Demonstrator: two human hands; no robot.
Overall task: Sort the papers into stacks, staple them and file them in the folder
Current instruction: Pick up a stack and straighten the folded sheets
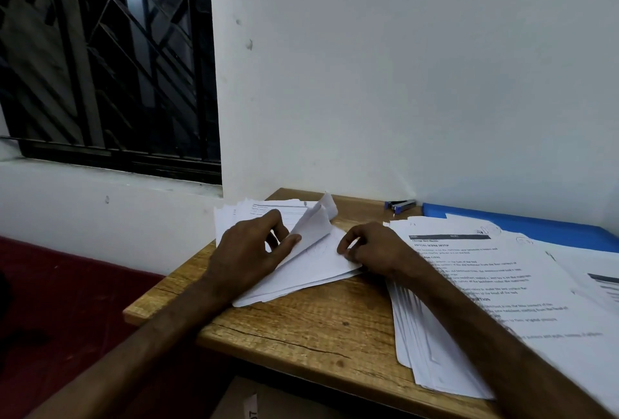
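Head view, forward and down, near table (301, 325)

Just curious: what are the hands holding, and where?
The small paper stack: left hand pinches its lifted top sheets, right hand pinches its right edge.

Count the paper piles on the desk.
2. A loose pile on the desk's left; a fanned stack on its right, overlapping the blue folder. Sheets at the right edge may form another.
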